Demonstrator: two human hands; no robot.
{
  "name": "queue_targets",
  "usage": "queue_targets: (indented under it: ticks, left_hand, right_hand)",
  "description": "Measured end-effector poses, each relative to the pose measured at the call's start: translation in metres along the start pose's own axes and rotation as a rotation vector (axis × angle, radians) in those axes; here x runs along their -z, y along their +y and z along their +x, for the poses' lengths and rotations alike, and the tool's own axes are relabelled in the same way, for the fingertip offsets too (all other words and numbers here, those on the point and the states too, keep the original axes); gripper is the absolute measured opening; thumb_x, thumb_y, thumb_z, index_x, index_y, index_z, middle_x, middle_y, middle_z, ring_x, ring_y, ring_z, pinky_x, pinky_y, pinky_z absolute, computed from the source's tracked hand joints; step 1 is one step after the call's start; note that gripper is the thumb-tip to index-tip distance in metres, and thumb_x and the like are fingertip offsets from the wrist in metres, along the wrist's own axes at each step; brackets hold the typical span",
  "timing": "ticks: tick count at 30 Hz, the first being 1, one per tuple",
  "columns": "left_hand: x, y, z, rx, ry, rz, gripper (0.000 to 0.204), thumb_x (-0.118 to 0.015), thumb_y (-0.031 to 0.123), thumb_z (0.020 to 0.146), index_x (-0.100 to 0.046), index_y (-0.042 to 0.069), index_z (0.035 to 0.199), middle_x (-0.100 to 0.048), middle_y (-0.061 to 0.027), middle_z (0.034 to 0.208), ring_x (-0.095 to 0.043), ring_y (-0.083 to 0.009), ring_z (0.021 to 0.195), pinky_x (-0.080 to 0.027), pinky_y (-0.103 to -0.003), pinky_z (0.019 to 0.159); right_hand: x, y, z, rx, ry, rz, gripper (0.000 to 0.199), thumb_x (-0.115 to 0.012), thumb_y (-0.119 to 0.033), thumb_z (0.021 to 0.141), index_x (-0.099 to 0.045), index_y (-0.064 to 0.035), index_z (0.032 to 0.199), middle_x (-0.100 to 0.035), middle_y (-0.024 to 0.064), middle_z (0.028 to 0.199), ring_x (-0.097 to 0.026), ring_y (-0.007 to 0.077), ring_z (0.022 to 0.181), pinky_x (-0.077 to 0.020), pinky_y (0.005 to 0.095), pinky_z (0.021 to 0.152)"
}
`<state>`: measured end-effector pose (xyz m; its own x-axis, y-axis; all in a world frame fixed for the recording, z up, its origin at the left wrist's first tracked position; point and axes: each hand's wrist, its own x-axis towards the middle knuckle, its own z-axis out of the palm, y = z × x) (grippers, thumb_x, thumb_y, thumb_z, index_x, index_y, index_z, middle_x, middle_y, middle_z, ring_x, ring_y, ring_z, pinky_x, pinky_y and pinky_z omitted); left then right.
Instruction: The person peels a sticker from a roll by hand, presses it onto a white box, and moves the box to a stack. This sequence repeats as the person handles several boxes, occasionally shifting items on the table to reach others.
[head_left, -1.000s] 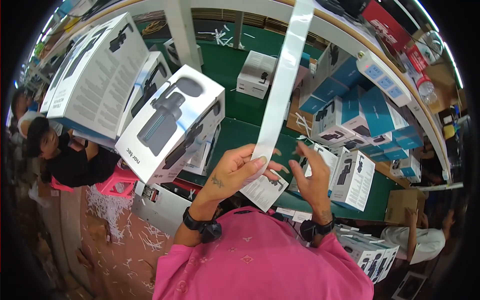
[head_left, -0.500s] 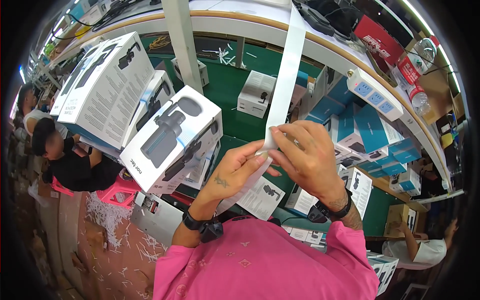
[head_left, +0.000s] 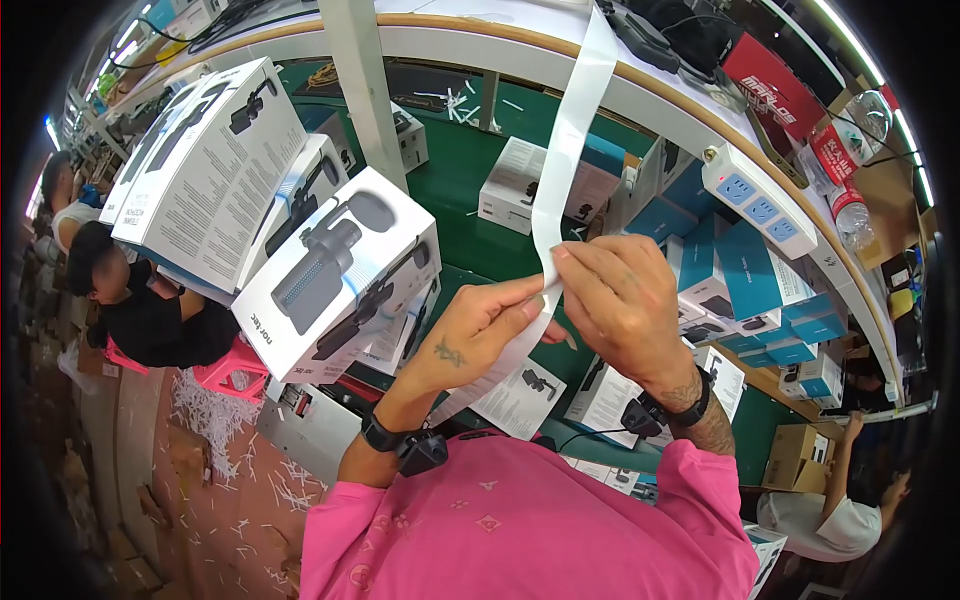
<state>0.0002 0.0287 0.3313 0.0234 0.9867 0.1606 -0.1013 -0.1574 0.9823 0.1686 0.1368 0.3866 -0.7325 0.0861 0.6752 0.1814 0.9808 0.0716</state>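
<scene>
A long white strip, like a label backing ribbon [head_left: 573,130], runs down from the upper shelf to my hands and continues below them toward my left forearm. My left hand [head_left: 478,332] pinches it between thumb and fingers. Right beside it, my right hand [head_left: 622,305] has its fingertips closed on the same strip, where it bends. Whether a small label is between the fingertips, I cannot tell. Left of my hands stands a tilted white microphone box [head_left: 335,275]. Below them a white carton [head_left: 520,398] with a printed microphone lies on the green bench.
Several stacked white boxes [head_left: 205,175] rise at the left. Blue and white boxes [head_left: 745,270] fill the right, under a power strip [head_left: 760,200] on the shelf edge. A white post [head_left: 362,90] stands ahead. One person [head_left: 150,310] sits at left; another [head_left: 830,520] is at lower right.
The strip now curves and bends more just above my fingers. My right hand has shifted slightly, its fingers closer together at the strip; my left hand stays pinched on it.
</scene>
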Motion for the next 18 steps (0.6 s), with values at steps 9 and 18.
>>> queue_targets:
  ticks: [9, 18]
  left_hand:
    - [-0.001, -0.009, 0.005, -0.032, 0.058, 0.041, 0.024, -0.055, 0.013, 0.102, -0.065, -0.007, 0.110, -0.062, 0.0011, 0.084, -0.051, -0.0047, 0.077, -0.045, -0.023, 0.069]
    - [0.001, -0.007, 0.015, -0.325, 0.051, 0.490, 0.018, -0.059, 0.005, 0.097, -0.066, -0.004, 0.111, -0.069, -0.0144, 0.093, -0.065, -0.0187, 0.070, -0.050, -0.027, 0.065]
  right_hand:
    - [0.004, -0.003, -0.011, -0.025, -0.013, 0.047, 0.032, -0.079, -0.003, 0.069, -0.069, 0.0010, 0.100, -0.069, 0.0088, 0.102, -0.064, 0.0271, 0.088, -0.0499, 0.0397, 0.074]
    - [0.009, 0.003, -0.010, -0.114, -0.073, 0.168, 0.031, -0.079, -0.007, 0.073, -0.071, -0.0024, 0.103, -0.069, 0.0071, 0.104, -0.064, 0.0266, 0.091, -0.0481, 0.0400, 0.080]
